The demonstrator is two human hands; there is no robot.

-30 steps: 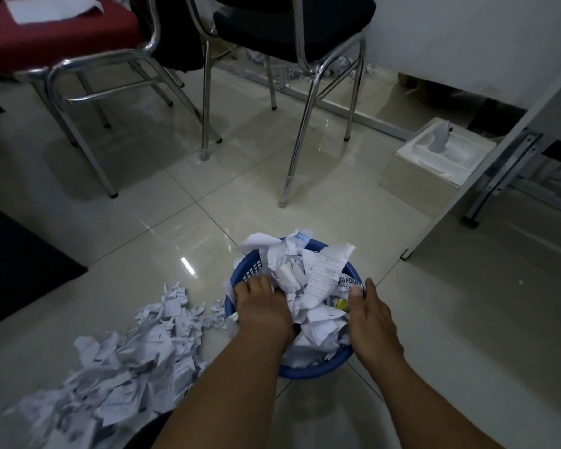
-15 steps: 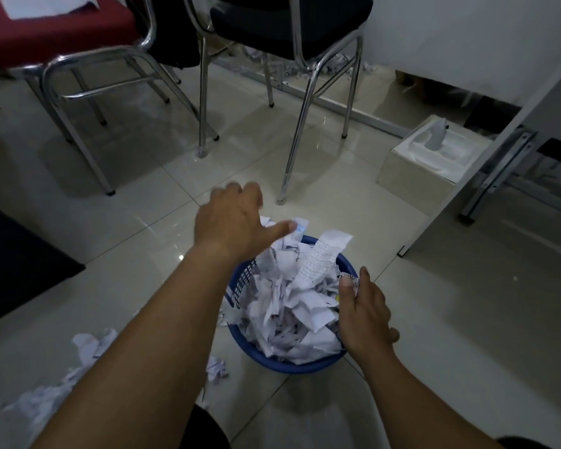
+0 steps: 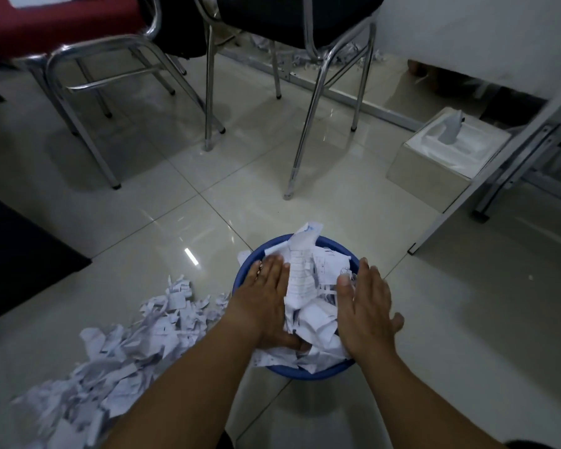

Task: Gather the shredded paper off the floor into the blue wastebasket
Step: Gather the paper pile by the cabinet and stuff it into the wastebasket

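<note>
The blue wastebasket [image 3: 246,261] stands on the tiled floor in front of me, heaped with shredded white paper [image 3: 308,286]. My left hand [image 3: 266,303] lies flat, palm down, on the left side of the heap, fingers together. On the right side of the heap rests my right hand [image 3: 366,306], also flat with fingers spread a little, its edge over the basket rim. Neither hand grips anything. A loose pile of shredded paper [image 3: 117,354] covers the floor left of the basket, reaching toward my left forearm.
A red chair [image 3: 55,34] and a black chair [image 3: 292,17] with chrome legs stand behind the basket. A white tissue box [image 3: 447,153] sits at the right beside a table leg [image 3: 486,186]. A dark mat [image 3: 17,251] lies at the left. More shreds [image 3: 344,56] lie by the far wall.
My left hand, raised above the basket half a second ago, has come down flat onto the paper heap. My right hand has shifted from the rim onto the heap.
</note>
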